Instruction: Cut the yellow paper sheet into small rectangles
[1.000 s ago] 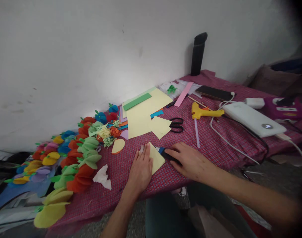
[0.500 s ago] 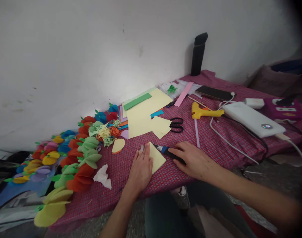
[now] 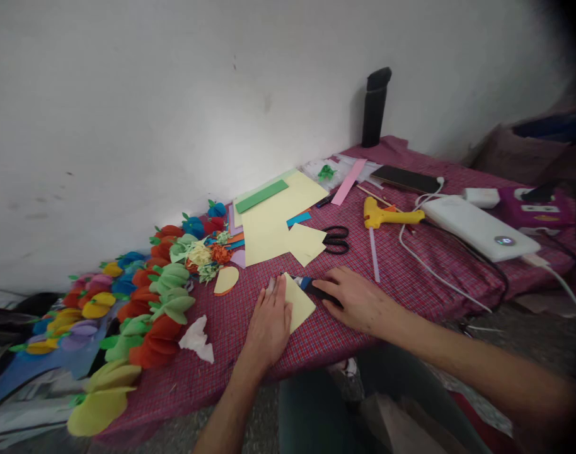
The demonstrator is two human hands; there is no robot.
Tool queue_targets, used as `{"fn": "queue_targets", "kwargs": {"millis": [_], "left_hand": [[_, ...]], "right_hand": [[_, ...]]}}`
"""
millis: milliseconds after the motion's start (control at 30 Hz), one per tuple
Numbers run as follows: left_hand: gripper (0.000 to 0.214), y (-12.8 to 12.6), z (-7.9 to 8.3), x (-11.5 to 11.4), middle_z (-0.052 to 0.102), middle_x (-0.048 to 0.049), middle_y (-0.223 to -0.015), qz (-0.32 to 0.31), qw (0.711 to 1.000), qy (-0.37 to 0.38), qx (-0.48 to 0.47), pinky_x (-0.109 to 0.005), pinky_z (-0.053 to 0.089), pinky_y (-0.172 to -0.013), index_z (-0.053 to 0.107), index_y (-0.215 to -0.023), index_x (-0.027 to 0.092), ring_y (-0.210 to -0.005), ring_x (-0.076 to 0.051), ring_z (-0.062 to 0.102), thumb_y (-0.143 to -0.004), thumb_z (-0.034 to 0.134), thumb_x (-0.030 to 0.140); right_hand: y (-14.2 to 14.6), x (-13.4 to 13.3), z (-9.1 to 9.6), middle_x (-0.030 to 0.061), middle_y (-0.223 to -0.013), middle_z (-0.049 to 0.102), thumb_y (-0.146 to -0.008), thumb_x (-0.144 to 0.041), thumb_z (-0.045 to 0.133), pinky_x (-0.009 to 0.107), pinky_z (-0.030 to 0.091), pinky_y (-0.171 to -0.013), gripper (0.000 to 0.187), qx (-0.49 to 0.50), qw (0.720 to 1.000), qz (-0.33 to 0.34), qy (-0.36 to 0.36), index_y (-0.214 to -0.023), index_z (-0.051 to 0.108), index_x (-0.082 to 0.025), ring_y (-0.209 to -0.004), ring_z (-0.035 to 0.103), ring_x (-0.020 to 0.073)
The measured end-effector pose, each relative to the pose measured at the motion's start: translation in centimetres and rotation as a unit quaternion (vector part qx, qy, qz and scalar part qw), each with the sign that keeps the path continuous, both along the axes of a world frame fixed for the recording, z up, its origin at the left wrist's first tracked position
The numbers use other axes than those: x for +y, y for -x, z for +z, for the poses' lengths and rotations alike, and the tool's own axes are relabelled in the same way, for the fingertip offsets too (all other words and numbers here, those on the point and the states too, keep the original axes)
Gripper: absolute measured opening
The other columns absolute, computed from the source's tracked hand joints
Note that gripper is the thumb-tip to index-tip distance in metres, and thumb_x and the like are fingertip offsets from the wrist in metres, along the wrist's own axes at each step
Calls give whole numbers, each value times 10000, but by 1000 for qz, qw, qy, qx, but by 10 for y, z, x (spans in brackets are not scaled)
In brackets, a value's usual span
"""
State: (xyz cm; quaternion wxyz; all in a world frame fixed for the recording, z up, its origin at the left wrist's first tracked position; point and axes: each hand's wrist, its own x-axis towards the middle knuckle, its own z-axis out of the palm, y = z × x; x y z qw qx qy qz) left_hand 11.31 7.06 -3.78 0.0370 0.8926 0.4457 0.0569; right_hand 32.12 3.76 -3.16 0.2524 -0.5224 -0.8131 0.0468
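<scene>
My left hand [image 3: 270, 316] lies flat, fingers together and stretched out, pressing on a small pale yellow paper piece [image 3: 301, 304] on the red checked cloth [image 3: 345, 328]. My right hand [image 3: 357, 299] is closed around a dark pen with a blue band [image 3: 311, 287]; the tip rests at the paper's upper edge, just beside my left fingertips. A yellow half-round cutout [image 3: 226, 279] lies to the left of my left hand.
Yellow sheets [image 3: 273, 217], black scissors [image 3: 336, 239], a yellow glue gun [image 3: 387, 214], a white power bank [image 3: 479, 226] with cables, a phone [image 3: 406, 178] and a black bottle [image 3: 374, 107] lie behind. Paper flowers [image 3: 146, 302] crowd the left; a crumpled white scrap [image 3: 198, 337] is nearby.
My right hand has drawn the pen along the paper's upper right edge, out to the right and back toward the corner. My left hand has stayed pressed on the paper.
</scene>
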Motion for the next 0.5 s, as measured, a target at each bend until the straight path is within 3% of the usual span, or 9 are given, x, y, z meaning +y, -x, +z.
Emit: {"fn": "queue_targets", "kwargs": {"millis": [500], "left_hand": [[510, 0, -2, 1, 210, -109, -1404, -1, 1000, 6, -21, -412, 197, -1032, 83, -1359, 135, -1294, -189, 139, -882, 225, 248]], "right_hand": [[1, 1, 2, 93, -905, 532, -768, -198, 475, 364, 409, -755, 333, -7, 1000, 1, 2, -1096, 534, -195, -870, 485, 206]]}}
